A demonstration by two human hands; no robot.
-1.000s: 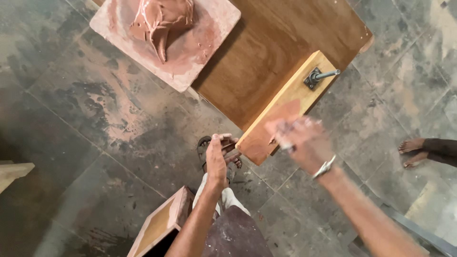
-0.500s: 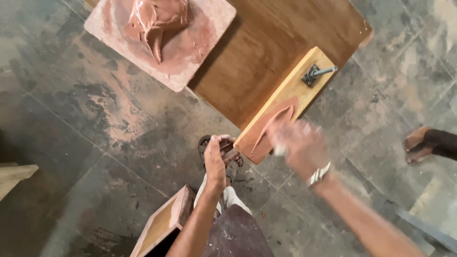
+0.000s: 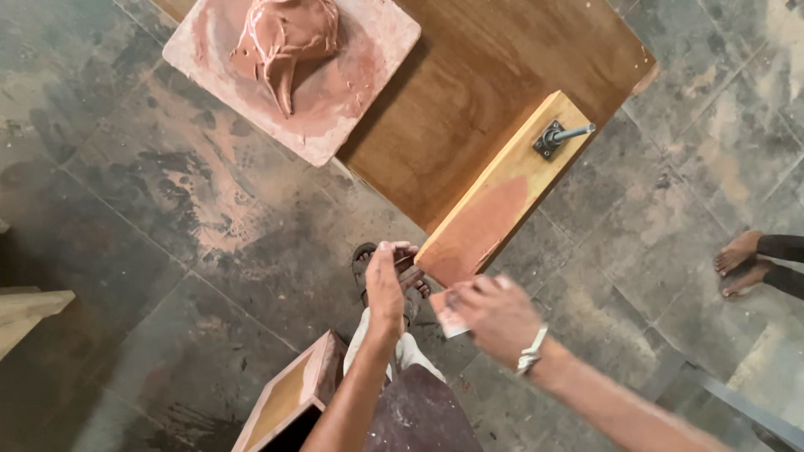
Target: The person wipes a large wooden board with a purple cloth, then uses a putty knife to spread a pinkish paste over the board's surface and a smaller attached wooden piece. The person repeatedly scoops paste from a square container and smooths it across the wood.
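While the right hand (image 3: 494, 314) pinches a small flat clay-smeared scraper (image 3: 448, 316) between thumb and fingers, the left hand (image 3: 387, 280) hangs just beside it at nine o'clock, fingers loosely curled; whether it grips anything I cannot tell. The scraper lies at the near end of the long wooden board (image 3: 501, 194), touching or almost touching it. That board's long axis runs from seven o'clock up to one o'clock, a metal fitting with a short rod (image 3: 559, 136) at its far end pointing towards two o'clock, a reddish clay stain on its near half. It rests on a brown plywood sheet (image 3: 469, 92). At eleven o'clock a square slab (image 3: 385, 38) bears a lump of red clay (image 3: 285, 38). An open wooden box (image 3: 289, 393) stands at seven o'clock, its inside bare where visible. A person's bare feet (image 3: 741, 264) show at three o'clock
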